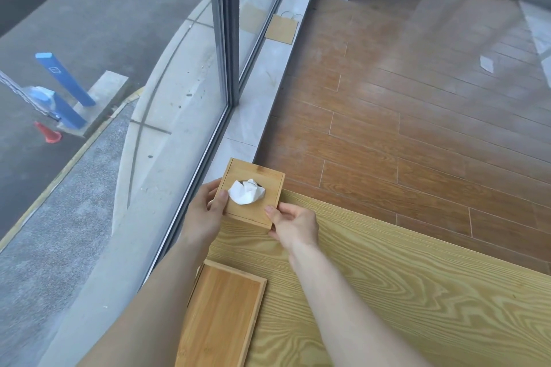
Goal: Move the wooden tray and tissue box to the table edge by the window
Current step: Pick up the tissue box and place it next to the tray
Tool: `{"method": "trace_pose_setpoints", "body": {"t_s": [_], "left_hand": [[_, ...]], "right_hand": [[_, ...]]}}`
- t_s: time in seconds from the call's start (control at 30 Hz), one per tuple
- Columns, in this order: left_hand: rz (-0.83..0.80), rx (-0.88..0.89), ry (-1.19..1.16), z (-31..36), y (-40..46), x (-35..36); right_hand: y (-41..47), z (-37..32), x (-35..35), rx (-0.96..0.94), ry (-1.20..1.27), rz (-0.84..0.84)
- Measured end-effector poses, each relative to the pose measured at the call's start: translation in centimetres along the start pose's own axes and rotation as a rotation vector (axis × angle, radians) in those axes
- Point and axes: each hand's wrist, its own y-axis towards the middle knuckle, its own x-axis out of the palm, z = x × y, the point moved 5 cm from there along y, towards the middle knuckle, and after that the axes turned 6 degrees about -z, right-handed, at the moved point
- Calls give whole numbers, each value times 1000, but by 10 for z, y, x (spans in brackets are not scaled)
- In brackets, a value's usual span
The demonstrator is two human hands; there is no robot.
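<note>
Light wood table [387, 292]: tissue box [253, 202] at its 11 o'clock corner, tray [220, 319] at 8 o'clock edge.

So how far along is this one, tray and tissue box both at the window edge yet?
Done: the wooden tray lies flat along the table edge next to the window. In hand: the tissue box, held by the left hand and right hand at the far window-side corner; whether it rests on the table is unclear. Left: letting go of the box.

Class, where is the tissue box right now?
In the head view, the tissue box sits at the table's far window-side corner, held between both hands, beyond the wooden tray.
</note>
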Motion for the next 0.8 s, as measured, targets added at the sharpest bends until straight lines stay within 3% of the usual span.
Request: {"method": "trace_pose_setpoints", "body": {"t_s": [0.8], "left_hand": [[-6,3,9,0,-4,6]], "right_hand": [[1,-8,-10,4,-58,-44]]}}
